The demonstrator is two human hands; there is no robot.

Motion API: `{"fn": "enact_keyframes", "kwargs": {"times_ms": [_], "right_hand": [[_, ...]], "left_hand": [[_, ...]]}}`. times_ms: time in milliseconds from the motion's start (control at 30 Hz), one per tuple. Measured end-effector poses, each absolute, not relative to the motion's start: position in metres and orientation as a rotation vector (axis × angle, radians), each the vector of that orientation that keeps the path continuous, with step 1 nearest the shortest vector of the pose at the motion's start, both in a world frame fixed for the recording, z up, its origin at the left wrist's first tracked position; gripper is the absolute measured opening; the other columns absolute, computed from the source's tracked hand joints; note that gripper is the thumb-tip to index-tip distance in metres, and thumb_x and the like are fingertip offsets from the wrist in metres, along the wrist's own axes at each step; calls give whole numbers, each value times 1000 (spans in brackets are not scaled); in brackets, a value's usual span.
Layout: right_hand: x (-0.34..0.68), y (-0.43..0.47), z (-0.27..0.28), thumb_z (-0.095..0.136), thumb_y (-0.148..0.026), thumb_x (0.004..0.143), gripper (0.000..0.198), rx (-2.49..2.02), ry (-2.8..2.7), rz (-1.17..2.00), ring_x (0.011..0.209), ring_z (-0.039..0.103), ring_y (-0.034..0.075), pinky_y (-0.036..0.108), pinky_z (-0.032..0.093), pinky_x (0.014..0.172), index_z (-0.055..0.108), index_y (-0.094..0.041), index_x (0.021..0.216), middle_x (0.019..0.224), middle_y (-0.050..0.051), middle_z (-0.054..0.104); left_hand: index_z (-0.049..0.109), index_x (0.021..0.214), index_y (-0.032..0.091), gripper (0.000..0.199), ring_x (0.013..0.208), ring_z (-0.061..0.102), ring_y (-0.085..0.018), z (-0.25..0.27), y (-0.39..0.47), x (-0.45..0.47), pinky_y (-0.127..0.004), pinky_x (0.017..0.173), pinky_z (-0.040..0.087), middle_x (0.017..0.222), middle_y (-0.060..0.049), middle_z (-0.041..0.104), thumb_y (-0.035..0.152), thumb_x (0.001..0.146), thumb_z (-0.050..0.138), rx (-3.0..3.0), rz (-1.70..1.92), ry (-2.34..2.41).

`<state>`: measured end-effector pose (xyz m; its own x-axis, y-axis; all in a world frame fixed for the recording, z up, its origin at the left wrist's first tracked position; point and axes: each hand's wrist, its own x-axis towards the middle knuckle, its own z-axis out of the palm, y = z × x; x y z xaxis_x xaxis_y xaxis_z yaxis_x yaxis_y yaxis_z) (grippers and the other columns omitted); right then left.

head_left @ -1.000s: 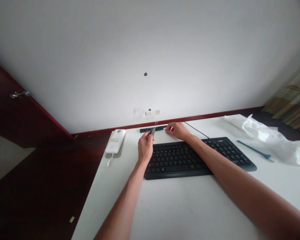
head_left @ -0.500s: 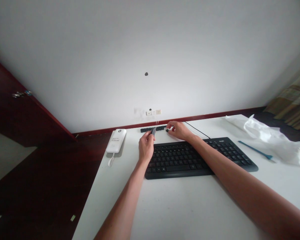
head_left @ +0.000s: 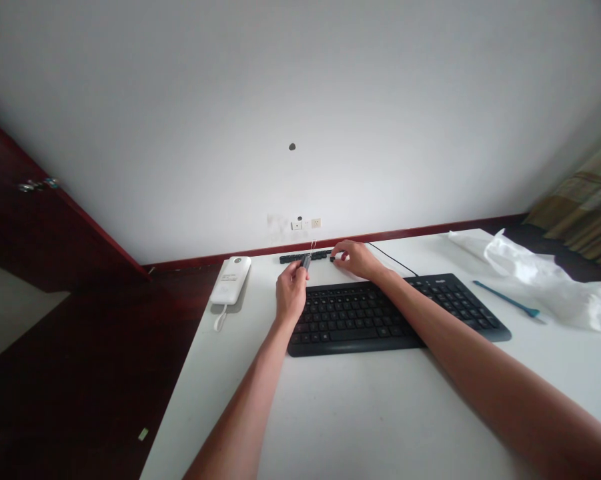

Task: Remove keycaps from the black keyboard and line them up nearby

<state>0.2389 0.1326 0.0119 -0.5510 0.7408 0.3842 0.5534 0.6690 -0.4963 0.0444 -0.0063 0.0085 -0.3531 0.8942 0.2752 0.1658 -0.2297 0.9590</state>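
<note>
My left hand (head_left: 291, 293) is closed around the grey handle of a keycap puller (head_left: 305, 261), whose thin wire loops point up and away. It hovers over the upper left of a black keyboard (head_left: 360, 333). Beyond the keyboard, my right hand (head_left: 355, 259) pinches a small black keycap (head_left: 333, 259) at the right end of a row of black keycaps (head_left: 293, 258). Whether that keycap rests on the table is hard to see. My right forearm crosses above the keyboard and hides some of its keys.
A white power bank (head_left: 231, 280) with a short strap lies at the table's left edge. To the right are a blue brush (head_left: 505, 298) and a crumpled white plastic bag (head_left: 540, 277). The keyboard's cable (head_left: 393, 259) runs toward the back edge of the white table (head_left: 340, 413).
My right hand has brought the keycap slightly left, up to the end of the row. The left hand keeps its hold on the puller. The whole view has shifted a little.
</note>
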Motion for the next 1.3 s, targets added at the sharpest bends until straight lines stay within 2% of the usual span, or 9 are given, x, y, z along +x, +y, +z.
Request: {"fn": "enact_keyframes", "kwargs": {"times_ms": [100, 167, 233, 333, 533, 800, 1100, 1300], "right_hand": [[239, 129, 14, 63, -21, 79, 11, -1079, -2318, 331, 65, 62, 15, 26, 44, 66, 73, -18, 74, 77, 3, 74], [239, 128, 15, 60, -23, 80, 20, -1127, -2347, 297, 58, 55, 15, 27, 38, 60, 69, -18, 63, 61, 2, 67], [239, 127, 15, 58, -25, 80, 25, -1141, -2373, 288, 54, 49, 13, 28, 33, 57, 67, -17, 58, 54, 2, 63], [239, 128, 15, 57, -26, 81, 27, -1135, -2383, 281, 54, 47, 13, 29, 31, 57, 68, -16, 58, 55, 2, 64], [237, 130, 15, 54, -30, 87, 32, -1105, -2418, 297, 59, 52, 14, 29, 31, 60, 70, -15, 64, 67, 4, 70], [236, 127, 21, 53, -35, 89, 34, -1143, -2455, 359, 65, 55, 16, 28, 31, 61, 74, -13, 71, 72, 6, 71], [235, 124, 27, 52, -38, 90, 37, -1177, -2495, 384, 68, 58, 18, 28, 35, 64, 78, -14, 78, 73, 6, 72], [232, 117, 35, 55, -37, 90, 35, -1260, -2493, 382, 73, 63, 20, 27, 40, 68, 81, -14, 93, 75, 6, 75]], "left_hand": [[69, 86, 17, 23, 57, 44, -11, 8, -7, 44, -23, 52, 31, 71, 0, 58, 31, 92, 51, 1303, 1638, 1458], [69, 86, 17, 24, 57, 43, -11, 9, -7, 44, -23, 52, 31, 71, 0, 58, 32, 92, 51, 1306, 1634, 1457], [68, 84, 17, 24, 56, 43, -10, 9, -8, 44, -23, 52, 31, 71, 1, 57, 32, 92, 51, 1303, 1632, 1455], [67, 83, 17, 23, 56, 42, -10, 10, -8, 45, -23, 52, 31, 70, 1, 57, 31, 92, 51, 1288, 1634, 1449], [65, 81, 17, 22, 55, 42, -10, 9, -7, 45, -23, 51, 30, 70, 1, 56, 31, 91, 51, 1297, 1632, 1442], [64, 81, 17, 21, 54, 41, -10, 9, -7, 44, -23, 50, 30, 69, 1, 56, 30, 91, 51, 1283, 1632, 1423], [66, 82, 17, 21, 54, 41, -10, 9, -7, 45, -23, 50, 30, 69, 1, 56, 30, 91, 52, 1285, 1637, 1423], [67, 83, 17, 22, 54, 42, -10, 7, -5, 44, -23, 50, 30, 70, 1, 57, 30, 91, 51, 1297, 1635, 1429]]}}
